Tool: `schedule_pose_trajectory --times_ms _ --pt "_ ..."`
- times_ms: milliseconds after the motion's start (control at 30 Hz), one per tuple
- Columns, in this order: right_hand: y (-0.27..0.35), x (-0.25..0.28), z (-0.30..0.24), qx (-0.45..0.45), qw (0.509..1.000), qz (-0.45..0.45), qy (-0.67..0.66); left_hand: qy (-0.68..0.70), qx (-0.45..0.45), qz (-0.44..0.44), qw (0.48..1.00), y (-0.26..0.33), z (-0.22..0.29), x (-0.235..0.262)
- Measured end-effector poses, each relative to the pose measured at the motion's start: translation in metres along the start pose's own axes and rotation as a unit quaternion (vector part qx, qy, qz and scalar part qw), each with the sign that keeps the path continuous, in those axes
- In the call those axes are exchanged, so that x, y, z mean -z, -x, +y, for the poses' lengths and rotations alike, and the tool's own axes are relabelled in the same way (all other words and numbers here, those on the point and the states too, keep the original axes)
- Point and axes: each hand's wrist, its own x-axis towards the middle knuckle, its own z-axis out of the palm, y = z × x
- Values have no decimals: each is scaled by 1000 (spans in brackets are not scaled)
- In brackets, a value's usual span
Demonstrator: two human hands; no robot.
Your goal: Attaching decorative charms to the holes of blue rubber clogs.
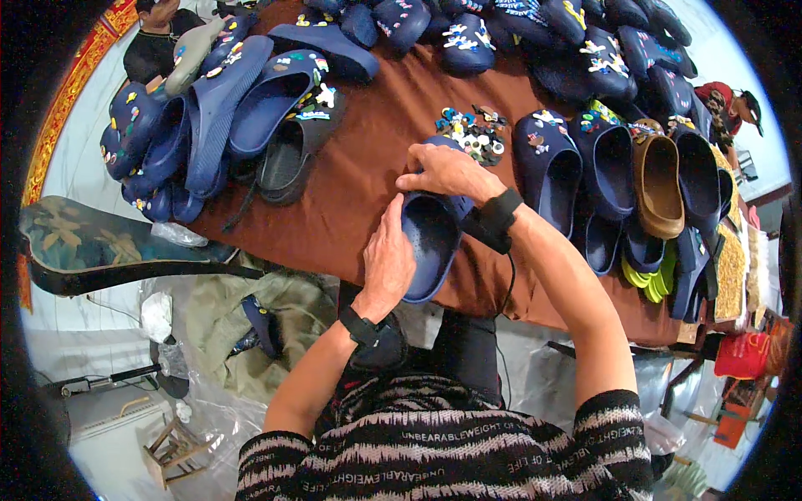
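A navy blue foam clog [430,259] lies on the brown cloth, its heel toward me. My left hand [389,260] grips its left side, fingers pointing up along the edge. Across the toe, my right hand [451,174] is closed, thumb and fingertips brought together at the clog's front left. Whatever sits between those fingertips is hidden. Just beyond the right hand is a heap of small colourful shoe charms [474,138]. A black strap circles each wrist.
Brown cloth [368,117] covers the table. Decorated navy clogs [221,117] crowd the left, with more [585,63] at the back. A brown clog [658,184] stands among those on the right. A dark painted chair back [125,242] juts in at the left.
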Motion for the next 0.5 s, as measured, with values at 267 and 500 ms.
schedule_pose_trajectory --times_ms 267,500 --pt "-10 -11 8 120 989 53 69 15 2 2 1000 2 -6 0" --pt "-32 -19 52 80 991 107 -17 -6 17 -9 1000 -1 1 -1"
